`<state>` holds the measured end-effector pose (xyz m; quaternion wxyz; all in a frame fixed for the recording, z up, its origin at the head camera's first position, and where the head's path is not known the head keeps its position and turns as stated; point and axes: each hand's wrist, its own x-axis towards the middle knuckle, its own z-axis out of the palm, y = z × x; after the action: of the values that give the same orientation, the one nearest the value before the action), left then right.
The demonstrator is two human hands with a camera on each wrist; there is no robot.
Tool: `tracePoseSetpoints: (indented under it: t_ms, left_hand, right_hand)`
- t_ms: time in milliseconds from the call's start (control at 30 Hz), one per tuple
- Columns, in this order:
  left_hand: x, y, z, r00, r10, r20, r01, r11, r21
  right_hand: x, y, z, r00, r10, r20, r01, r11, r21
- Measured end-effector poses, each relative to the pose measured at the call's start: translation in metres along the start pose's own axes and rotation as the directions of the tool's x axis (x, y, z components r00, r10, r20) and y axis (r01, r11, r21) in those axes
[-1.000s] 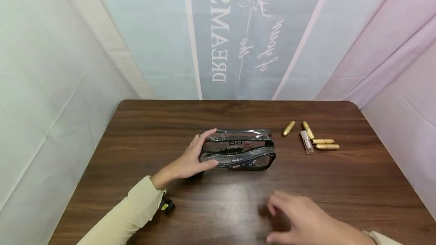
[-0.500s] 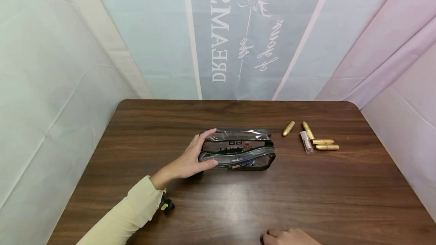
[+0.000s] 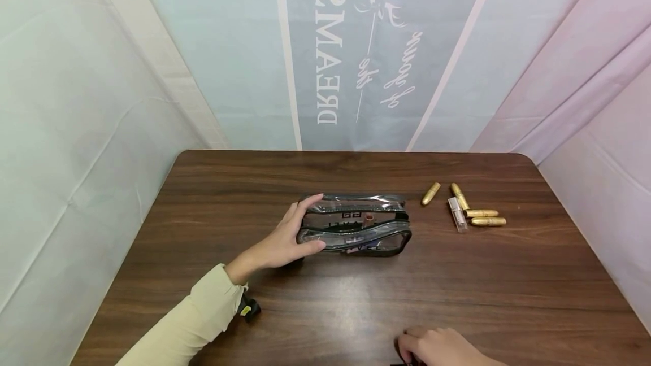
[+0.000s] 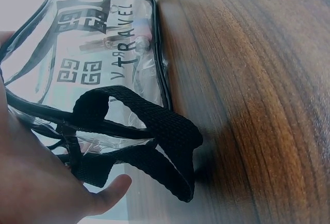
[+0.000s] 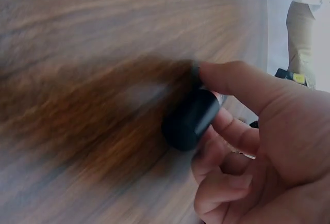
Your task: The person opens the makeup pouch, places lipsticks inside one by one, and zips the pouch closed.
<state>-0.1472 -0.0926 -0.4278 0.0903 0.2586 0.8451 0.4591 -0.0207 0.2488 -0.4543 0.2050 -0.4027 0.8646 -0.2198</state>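
Note:
A clear travel cosmetic pouch (image 3: 356, 239) with black piping stands in the middle of the table, its top unzipped. My left hand (image 3: 285, 242) grips its left end, thumb on the near side and fingers over the far side. In the left wrist view a black strap (image 4: 154, 121) loops from that end, and some small items show through the plastic. A lipstick-like tube (image 3: 368, 219) is inside the pouch. At the table's front, my right hand (image 3: 439, 348) pinches a small tube with a black cylindrical end (image 5: 192, 120), low over the wood.
Right of the pouch lie several gold bullet-shaped lipsticks (image 3: 488, 222) and a clear rectangular lipstick tube (image 3: 458, 214). The dark wooden table (image 3: 213, 185) ends at a fabric backdrop (image 3: 244, 72), with curtains on both sides.
My right hand has drawn back toward the table's front edge, and now has a black-ended tube in its fingers. My left hand and the pouch have stayed put.

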Motion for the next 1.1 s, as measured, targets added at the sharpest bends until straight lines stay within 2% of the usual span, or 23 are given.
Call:
tracePoseSetpoints:
  t_ms: [167, 433, 567, 800, 1100]
  left_hand:
    - [0.000, 0.000, 0.000, 1.000, -0.017, 0.000, 0.017, 1.000, -0.010]
    - [0.000, 0.000, -0.001, 1.000, -0.020, 0.013, 0.021, 1.000, -0.022]
    - [0.001, 0.001, -0.001, 1.000, -0.017, 0.010, 0.017, 1.000, -0.019]
    - [0.000, 0.002, -0.003, 1.000, -0.013, 0.011, 0.013, 1.000, -0.022]
    - [0.002, 0.004, -0.004, 1.000, -0.014, 0.016, 0.015, 1.000, -0.015]
  right_hand:
    - [0.001, 0.005, -0.005, 0.997, -0.025, -0.075, 0.024, 1.000, -0.014]
    - [0.003, 0.011, -0.014, 0.994, -0.023, -0.106, 0.022, 1.000, -0.010]
    - [0.004, 0.013, -0.017, 0.991, -0.011, -0.134, 0.007, 1.000, -0.029]
    - [0.007, 0.014, -0.022, 0.991, 0.037, -0.128, -0.043, 0.998, -0.039]
    - [0.010, 0.020, -0.024, 0.974, 0.048, -0.223, -0.077, 0.989, -0.123]
